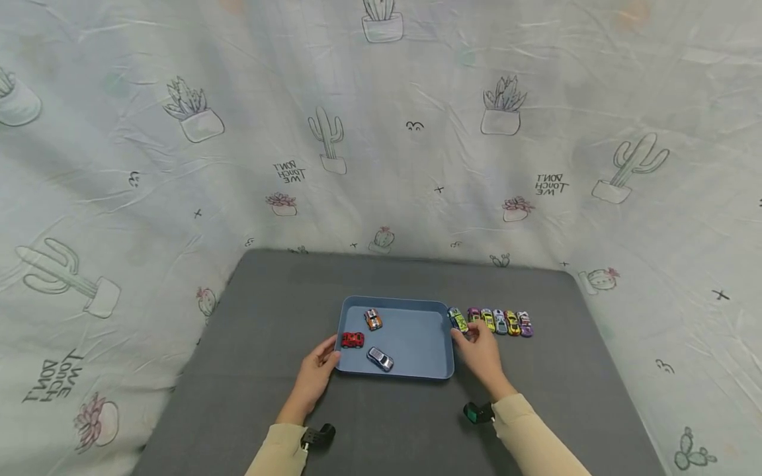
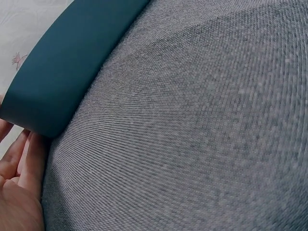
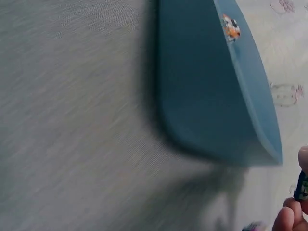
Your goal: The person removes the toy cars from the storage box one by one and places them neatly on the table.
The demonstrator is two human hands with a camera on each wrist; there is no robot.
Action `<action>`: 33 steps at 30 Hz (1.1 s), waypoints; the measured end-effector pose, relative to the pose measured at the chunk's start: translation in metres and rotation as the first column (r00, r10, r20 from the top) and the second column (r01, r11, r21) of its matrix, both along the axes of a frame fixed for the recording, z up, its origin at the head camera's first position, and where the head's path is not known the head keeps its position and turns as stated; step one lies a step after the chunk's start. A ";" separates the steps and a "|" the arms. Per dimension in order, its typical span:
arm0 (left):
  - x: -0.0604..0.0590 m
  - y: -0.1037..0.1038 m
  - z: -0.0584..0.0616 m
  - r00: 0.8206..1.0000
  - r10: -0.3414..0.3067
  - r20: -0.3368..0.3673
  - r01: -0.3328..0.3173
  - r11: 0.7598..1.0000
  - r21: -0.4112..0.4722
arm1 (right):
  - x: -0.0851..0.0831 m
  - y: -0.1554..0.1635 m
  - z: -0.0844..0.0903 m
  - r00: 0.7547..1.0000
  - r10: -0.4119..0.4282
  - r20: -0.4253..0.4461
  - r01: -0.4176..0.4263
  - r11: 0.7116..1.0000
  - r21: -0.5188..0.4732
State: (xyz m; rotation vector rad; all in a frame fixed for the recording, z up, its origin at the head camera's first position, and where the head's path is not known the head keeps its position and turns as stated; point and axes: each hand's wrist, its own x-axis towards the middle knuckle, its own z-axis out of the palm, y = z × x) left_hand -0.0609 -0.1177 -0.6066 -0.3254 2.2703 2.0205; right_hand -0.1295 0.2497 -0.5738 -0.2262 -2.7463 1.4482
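Left hand (image 1: pixel 314 375): lower centre of the head view, forearm in a cream sleeve rising from the bottom edge. Fingers extended and relaxed, tips touching the near left corner of the shallow blue plastic tray with rounded corners (image 1: pixel 417 338). Grip spread, pinching nothing. In the left wrist view the fingers (image 2: pixel 19 163) lie against the tray's smooth outer wall (image 2: pixel 62 72).

Right hand (image 1: pixel 481 354): just right of the tray, cream sleeve behind it, wrist angled toward the upper left. Fingertips curled around the small green and yellow toy car (image 1: pixel 458 320), which sits at the tray's far right corner, just outside the rim. Grip pinching that car.

Tray contents: small orange and white toy car (image 1: pixel 373 319) at the far left; small red toy car (image 1: pixel 352 340) by the left wall; small silver toy car (image 1: pixel 380 359) near the front edge. All three stand apart from one another.

Row of five small toy cars (image 1: pixel 501 322): purple, yellow-green, pale blue, yellow and violet, parked side by side right of the tray, close together.

Counter (image 1: pixel 268 330): rectangular, covered in dark grey woven fabric of fine, even texture.

Backdrop: creased pale cloth printed with potted cacti (image 1: pixel 196 119), filling the upper frame.
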 end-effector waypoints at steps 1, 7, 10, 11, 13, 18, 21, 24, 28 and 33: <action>0.000 0.000 0.000 1.000 0.001 -0.002 -0.001 1.000 -0.002 | 0.003 0.005 -0.001 1.000 -0.004 0.015 0.004 1.000 0.000; -0.001 0.000 0.004 1.000 -0.003 0.007 0.003 1.000 -0.015 | 0.019 0.029 -0.013 0.998 -0.037 0.046 0.035 0.999 0.033; 0.000 0.001 0.013 1.000 -0.016 0.011 0.016 1.000 -0.010 | 0.023 0.037 -0.018 0.997 -0.053 0.053 0.051 0.998 0.036; 0.001 0.001 0.017 1.000 -0.020 0.012 0.020 1.000 -0.007 | 0.024 0.039 -0.020 0.997 -0.056 0.060 0.053 0.998 0.040; 0.002 0.002 0.026 0.999 -0.029 0.012 0.029 1.000 -0.006 | 0.026 0.043 -0.022 0.995 -0.055 0.080 0.051 0.997 0.053; 0.002 0.005 0.030 0.999 -0.027 0.020 0.027 1.000 -0.014 | 0.030 0.047 -0.027 0.992 -0.030 0.122 0.020 0.996 0.081; 0.001 0.004 0.018 1.000 -0.012 0.021 0.012 1.000 -0.011 | 0.031 0.049 -0.028 0.990 -0.014 0.137 0.001 0.996 0.095; 0.000 0.002 0.008 1.000 0.005 0.023 -0.005 1.000 -0.008 | 0.030 0.050 -0.027 0.988 0.009 0.154 -0.030 0.990 0.135; -0.001 0.002 0.004 1.000 0.021 0.018 -0.021 1.000 -0.017 | 0.029 0.049 -0.024 0.986 0.028 0.166 -0.057 0.984 0.171; -0.001 0.001 0.003 1.000 0.022 0.023 -0.021 1.000 -0.009 | 0.029 0.044 -0.023 0.985 -0.027 0.168 0.002 0.989 0.150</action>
